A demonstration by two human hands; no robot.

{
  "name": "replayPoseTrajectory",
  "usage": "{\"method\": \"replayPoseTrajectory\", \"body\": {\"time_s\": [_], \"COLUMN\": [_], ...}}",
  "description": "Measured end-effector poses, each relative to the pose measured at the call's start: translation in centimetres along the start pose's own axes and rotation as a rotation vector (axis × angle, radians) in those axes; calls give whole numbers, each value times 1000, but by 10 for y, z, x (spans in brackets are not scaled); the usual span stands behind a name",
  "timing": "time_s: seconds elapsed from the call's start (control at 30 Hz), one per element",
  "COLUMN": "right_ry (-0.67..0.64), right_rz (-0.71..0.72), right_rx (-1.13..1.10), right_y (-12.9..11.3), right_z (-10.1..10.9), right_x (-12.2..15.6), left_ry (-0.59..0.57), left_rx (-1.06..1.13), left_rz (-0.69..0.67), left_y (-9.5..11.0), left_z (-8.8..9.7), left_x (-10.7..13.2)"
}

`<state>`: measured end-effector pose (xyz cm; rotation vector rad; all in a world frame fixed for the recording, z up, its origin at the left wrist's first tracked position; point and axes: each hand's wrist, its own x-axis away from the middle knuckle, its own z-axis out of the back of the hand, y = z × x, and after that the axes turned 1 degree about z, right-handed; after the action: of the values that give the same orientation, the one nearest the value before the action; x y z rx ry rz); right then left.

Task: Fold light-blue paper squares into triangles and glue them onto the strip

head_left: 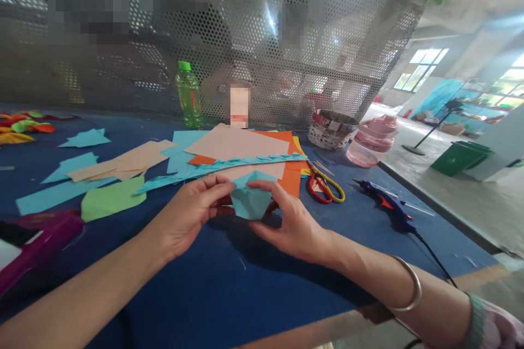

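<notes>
**Light paper fold pinched between both hands**

In the head view, the folded sky-blue paper (250, 200) sits between my hands, over the blue tabletop (204, 305). My left hand (190, 212) pinches its left side; my right hand (290, 221) grips its right side with curved fingers. It seems light, soft and easily creased, so the folded edges look the best place to hold. Its tip points down toward me, along its long axis.
</notes>
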<state>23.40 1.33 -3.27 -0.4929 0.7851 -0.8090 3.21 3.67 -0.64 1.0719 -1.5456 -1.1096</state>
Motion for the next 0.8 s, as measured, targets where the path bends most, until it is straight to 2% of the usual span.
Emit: {"method": "replayPoseTrajectory", "body": {"time_s": [0.17,0.3,0.4,0.57,0.8], "right_ry": [-3,104,124,117,153], "right_rz": [127,173,155,136,0], "right_rx": [69,75,100,75,-32], "right_y": [3,4,6,9,7], "right_z": [1,3,4,2,2], "right_x": [-1,-3,-5,-5,-8], "left_ry": [37,54,57,-15,-106], "left_rx": [20,-4,-16,-30,-16], "left_rz": [7,-5,10,45,106], "left_y": [1,0,0,0,-8], "left_z": [1,3,2,-4,-8], "left_x": [0,-1,-2,2,5]}}
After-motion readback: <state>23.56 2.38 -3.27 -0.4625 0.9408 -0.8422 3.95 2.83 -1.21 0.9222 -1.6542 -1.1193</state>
